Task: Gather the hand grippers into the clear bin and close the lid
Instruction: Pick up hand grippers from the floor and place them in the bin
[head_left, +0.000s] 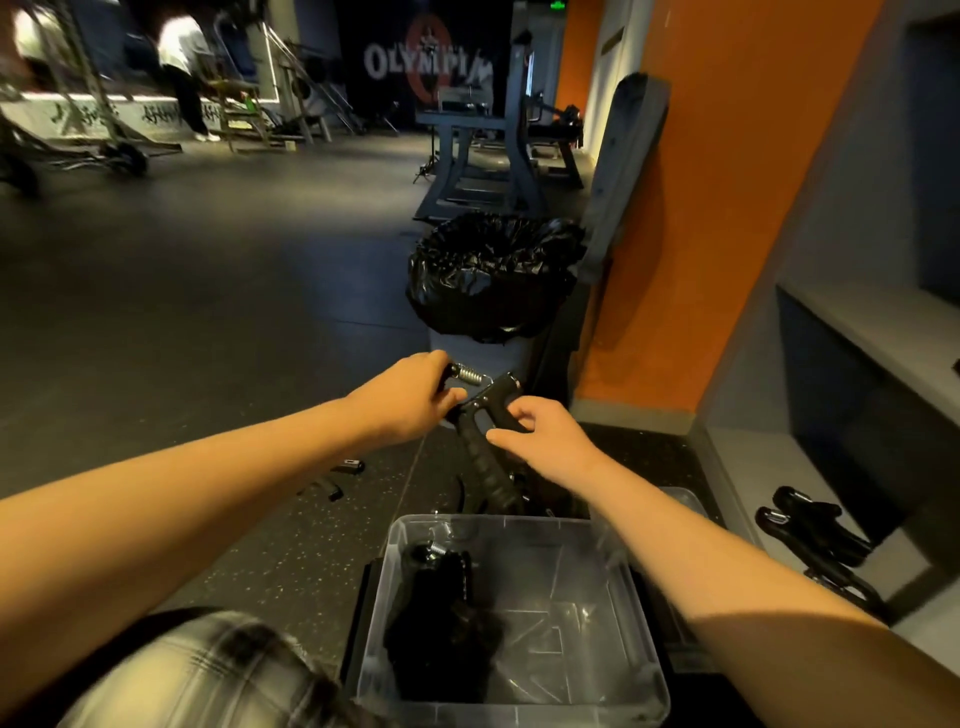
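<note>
- Above the clear bin (511, 613), head view: both your hands are out in front, working one hand gripper (485, 415).
- Your left hand (410, 395) is closed around the handle on the spring side; the coil spring shows just past your fingers.
- Your right hand (545, 434) pinches the other black handle between thumb and fingertips, rest of the hand loosely curled.
- Bin sits on the floor (208, 322) directly below you, lid off, at least one black gripper (441, 618) already lying in its left half.
- More grippers: a pair (337, 478) on the floor left of your arms, another cluster (815, 540) on the low ledge to your right.
- Trash can with black bag (493, 275) stands just beyond your hands.
</note>
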